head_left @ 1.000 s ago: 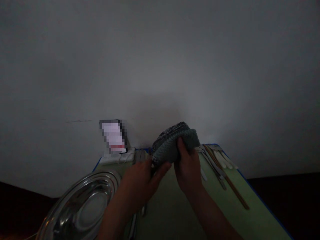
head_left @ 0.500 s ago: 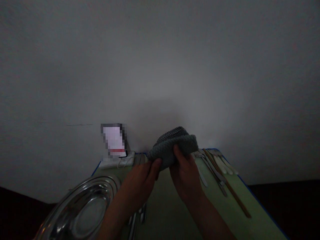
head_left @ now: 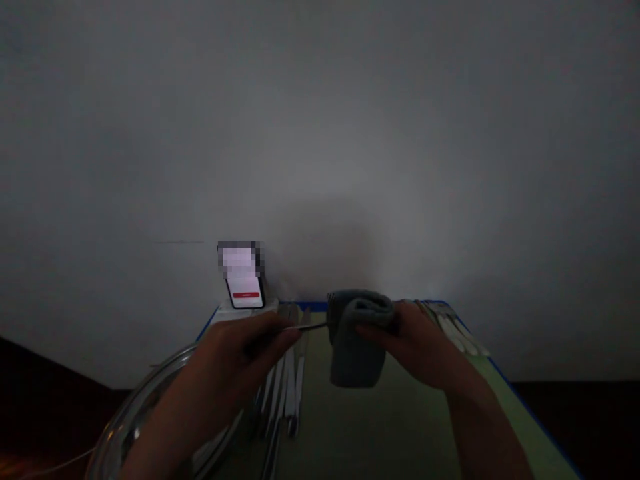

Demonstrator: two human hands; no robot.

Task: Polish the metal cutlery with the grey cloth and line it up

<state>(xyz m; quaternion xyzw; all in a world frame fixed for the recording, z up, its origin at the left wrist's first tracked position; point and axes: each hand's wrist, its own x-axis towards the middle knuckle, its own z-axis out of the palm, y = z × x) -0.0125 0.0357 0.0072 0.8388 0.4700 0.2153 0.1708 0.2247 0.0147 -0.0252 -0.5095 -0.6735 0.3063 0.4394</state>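
Note:
My left hand is closed on one end of a thin metal utensil, held roughly level above the table. The utensil's far end disappears into a folded grey cloth, so its kind cannot be made out. My right hand grips the cloth around that end, thumb in front, while a loose flap hangs down. Below and beside my left hand, several knives lie lengthwise on the table.
A shiny metal basin stands at the left, partly behind my left forearm. A lit phone leans near the wall at the back left. Several white-handled pieces of cutlery lie at the right edge of the green table.
My hands have moved apart, the left leftward and the right rightward. A thin utensil now shows between them. The cloth, earlier held by both hands, is now folded in my right hand.

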